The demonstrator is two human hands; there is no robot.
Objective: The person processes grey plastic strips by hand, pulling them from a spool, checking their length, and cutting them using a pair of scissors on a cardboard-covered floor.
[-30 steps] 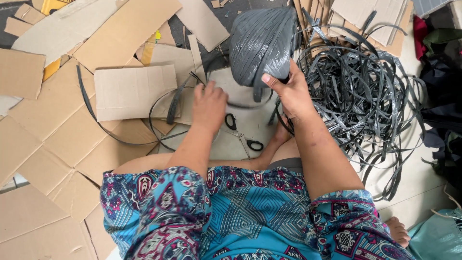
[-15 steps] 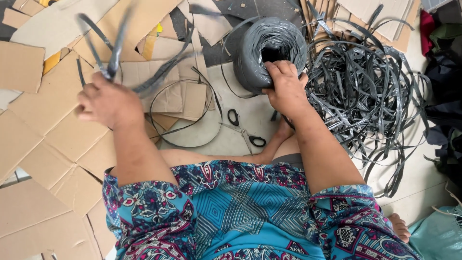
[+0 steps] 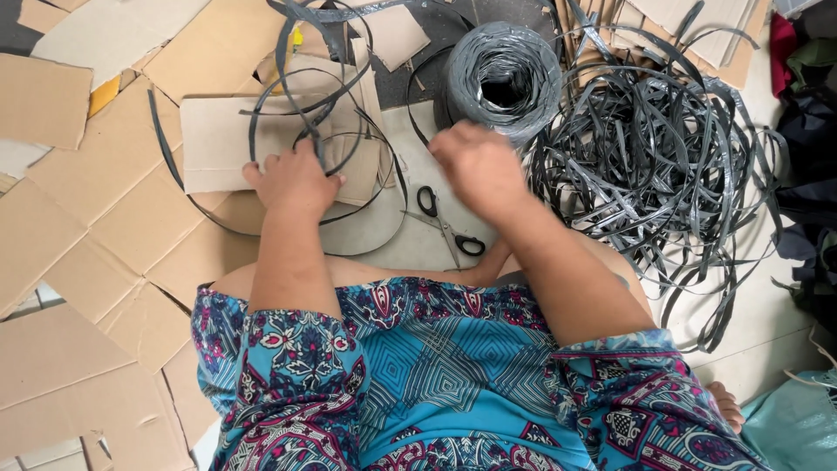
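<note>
Left hand (image 3: 295, 179) grips looped grey strapping (image 3: 301, 105) over cardboard (image 3: 218, 144); blurred right hand (image 3: 479, 166), grip unclear, nears roll (image 3: 503, 78); scissors (image 3: 449, 234) between.

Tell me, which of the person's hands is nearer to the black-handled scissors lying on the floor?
The right. The right hand hovers just above and beside the black-handled scissors, while the left hand is farther off to their left, gripping loops of the dark plastic strap over cardboard.

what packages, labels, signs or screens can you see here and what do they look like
No labels, signs or screens show.
Flattened cardboard pieces: brown box panels spread over the floor, left and top.
Cardboard sheet: plain tan rectangle under the left hand.
Bag: pale teal, bottom right corner, mostly cut off.
</note>
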